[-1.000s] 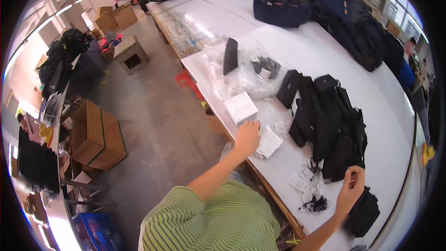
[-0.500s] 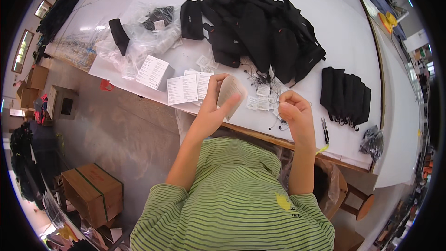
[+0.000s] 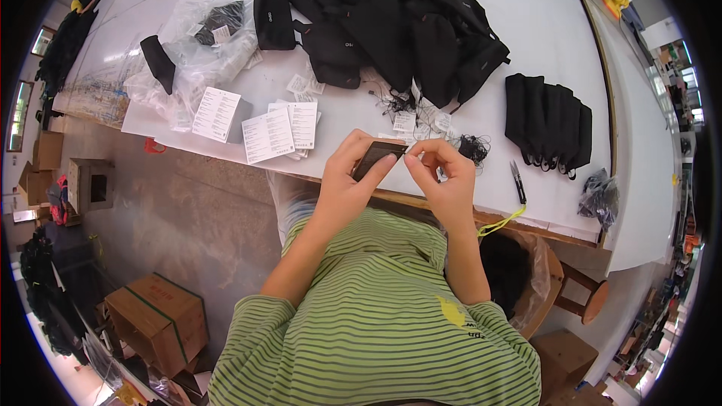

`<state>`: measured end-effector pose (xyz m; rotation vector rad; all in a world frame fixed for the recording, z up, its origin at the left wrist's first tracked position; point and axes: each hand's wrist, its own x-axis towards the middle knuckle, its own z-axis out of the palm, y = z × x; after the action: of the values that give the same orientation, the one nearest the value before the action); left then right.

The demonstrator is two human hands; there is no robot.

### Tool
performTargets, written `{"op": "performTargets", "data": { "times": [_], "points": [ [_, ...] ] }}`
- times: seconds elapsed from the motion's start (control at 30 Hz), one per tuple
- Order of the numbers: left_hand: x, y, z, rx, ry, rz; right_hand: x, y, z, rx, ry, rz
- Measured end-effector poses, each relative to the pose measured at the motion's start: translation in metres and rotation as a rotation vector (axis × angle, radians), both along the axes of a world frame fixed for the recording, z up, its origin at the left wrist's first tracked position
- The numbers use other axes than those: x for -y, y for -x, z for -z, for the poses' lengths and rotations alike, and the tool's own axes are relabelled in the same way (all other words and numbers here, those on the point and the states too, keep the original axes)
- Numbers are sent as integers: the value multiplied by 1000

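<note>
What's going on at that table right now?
A person's left hand holds a dark card; the right hand has its fingertips at the card's edge, though what they pinch is unclear. White cards sit in stacks to the left on the table. A black bag heap lies beyond the hands, with a bag row and snips to the right.

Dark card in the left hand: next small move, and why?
Probably have the right hand take a firm pinch on the nearest corner of the dark card: its fingertips sit at or very near that corner, and the left hand holds the card.
</note>
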<state>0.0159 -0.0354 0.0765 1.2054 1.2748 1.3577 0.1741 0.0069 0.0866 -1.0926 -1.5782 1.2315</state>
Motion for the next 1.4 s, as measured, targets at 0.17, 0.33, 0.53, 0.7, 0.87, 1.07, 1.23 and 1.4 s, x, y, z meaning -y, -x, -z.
{"op": "performTargets", "data": {
  "times": [0.17, 0.33, 0.53, 0.7, 0.87, 1.07, 1.23, 1.4],
  "points": [
    [0, -1, -3, -193, -69, -64, 1, 0, 3, 61, -28, 59],
    [1, -6, -7, -336, -74, -102, 2, 2, 2, 81, -63, 77],
    [2, -14, -3, -488, -234, -198, 3, 4, 3, 94, -19, 79],
    [4, -7, -4, -205, -92, -41, -6, -10, 10, -24, 39, -50],
    [-2, 16, 3, 541, 274, 266, -5, -15, 4, -15, -16, -145],
    [-4, 20, 25, 405, 314, 355, -3, -9, 1, 108, 76, -244],
    [-8, 18, 24, 324, 242, 363, -4, -11, 7, 31, 100, -247],
    [-26, 10, 17, 358, 155, 362, -6, -17, 16, -242, 452, -265]
  ]
}}
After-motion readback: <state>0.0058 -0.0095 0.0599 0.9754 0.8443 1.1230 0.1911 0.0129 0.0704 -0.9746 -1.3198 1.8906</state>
